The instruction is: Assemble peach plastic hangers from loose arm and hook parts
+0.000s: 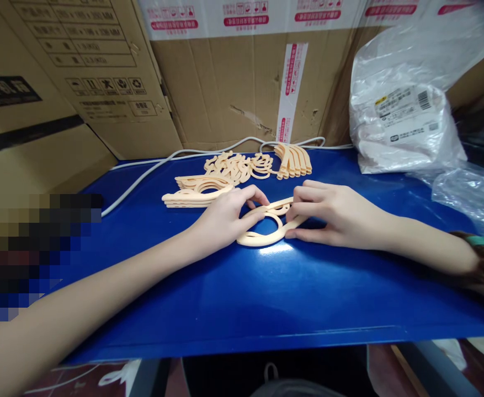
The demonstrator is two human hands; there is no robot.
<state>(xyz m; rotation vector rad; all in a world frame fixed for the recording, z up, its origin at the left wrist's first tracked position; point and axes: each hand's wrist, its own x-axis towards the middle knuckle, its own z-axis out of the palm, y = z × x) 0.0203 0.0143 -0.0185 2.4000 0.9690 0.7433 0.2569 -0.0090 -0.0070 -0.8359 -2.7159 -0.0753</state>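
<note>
A beige plastic folding hanger (260, 240) with a ring-shaped middle is held between both hands, low over the blue tabletop. My left hand (225, 218) pinches the far left side of the ring between thumb and fingers. At the right, my right hand (335, 215) is closed on the hanger's arm, its fingers covering part of it. A stack of similar beige hanger parts (196, 201) lies just beyond my left wrist. Behind it is a loose pile of small hook-shaped parts (235, 167). Several curved hanger arms (293, 161) lie side by side at the back.
Cardboard boxes (225, 82) stand along the back and left of the blue table (225, 309). A white cable (159, 159) runs along the rear. Clear plastic bags (403, 121) with a label sit at the back right. A blurred dark area covers the left edge.
</note>
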